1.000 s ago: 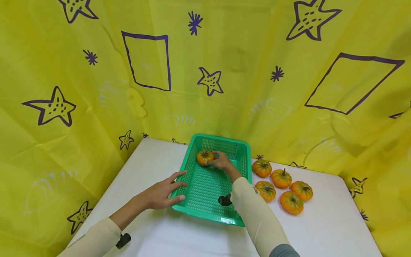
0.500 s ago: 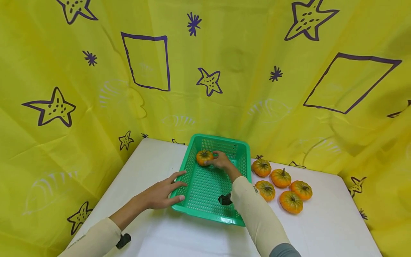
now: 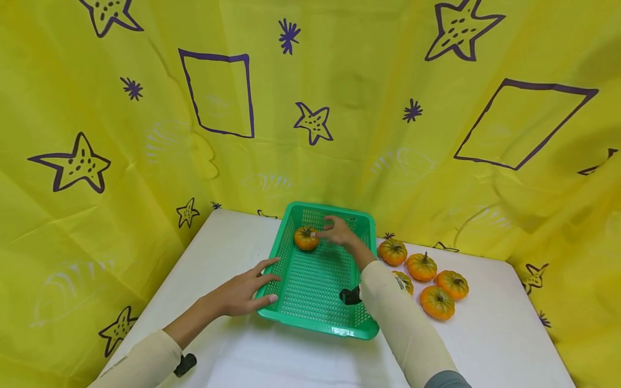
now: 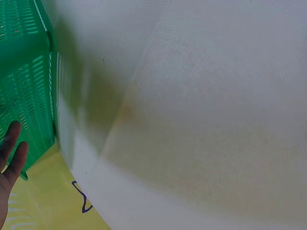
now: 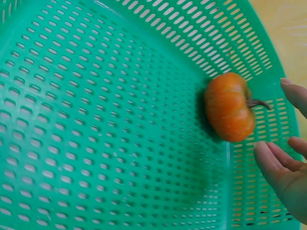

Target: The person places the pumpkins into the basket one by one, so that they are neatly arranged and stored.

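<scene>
A small orange pumpkin (image 3: 305, 240) with a dark stem lies in the far left corner of a green plastic basket (image 3: 315, 328). Just off its right side is my right hand (image 3: 338, 233), fingers spread and holding nothing. In the right wrist view a gap shows between that hand (image 5: 288, 177) and the pumpkin (image 5: 229, 108). My left hand (image 3: 242, 291) rests its spread fingers on the basket's left rim. Only a couple of its fingers (image 4: 17, 158) show in the left wrist view, against the basket wall (image 4: 29, 105).
Several more pumpkins (image 3: 437, 303) stand on the white table (image 3: 490, 334) to the right of the basket. One of them is partly hidden behind my right sleeve (image 3: 407, 318). A yellow curtain (image 3: 368, 70) with printed stars hangs behind the table.
My right hand has let go of the pumpkin and lifted slightly away to the right. The pumpkin stays in the basket's corner. My left hand has kept its place.
</scene>
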A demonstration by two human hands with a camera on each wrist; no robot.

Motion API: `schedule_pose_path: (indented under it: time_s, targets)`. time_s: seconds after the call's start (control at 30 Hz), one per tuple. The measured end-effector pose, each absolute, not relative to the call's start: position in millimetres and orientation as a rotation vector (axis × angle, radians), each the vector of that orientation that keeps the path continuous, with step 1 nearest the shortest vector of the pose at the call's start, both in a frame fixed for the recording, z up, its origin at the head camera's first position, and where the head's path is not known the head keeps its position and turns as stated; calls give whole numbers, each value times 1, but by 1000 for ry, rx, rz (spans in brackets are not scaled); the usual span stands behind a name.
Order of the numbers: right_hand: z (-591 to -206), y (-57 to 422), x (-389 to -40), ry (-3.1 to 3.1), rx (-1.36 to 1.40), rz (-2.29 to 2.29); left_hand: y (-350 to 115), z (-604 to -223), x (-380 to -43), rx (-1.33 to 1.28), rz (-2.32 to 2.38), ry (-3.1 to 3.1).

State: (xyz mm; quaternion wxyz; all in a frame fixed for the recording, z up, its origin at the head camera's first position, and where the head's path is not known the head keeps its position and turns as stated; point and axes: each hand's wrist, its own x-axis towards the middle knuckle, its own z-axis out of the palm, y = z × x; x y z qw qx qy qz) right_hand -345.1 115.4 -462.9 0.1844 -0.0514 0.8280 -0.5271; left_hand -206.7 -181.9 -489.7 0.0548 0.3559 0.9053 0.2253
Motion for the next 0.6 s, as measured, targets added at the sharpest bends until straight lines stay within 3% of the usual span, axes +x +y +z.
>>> schedule_pose_path:
  time_s: [0.6]
  targets:
    - [-410, 155, -324, 2400, -378, -1530, -180, -489, -205, 1090, 680, 2758]
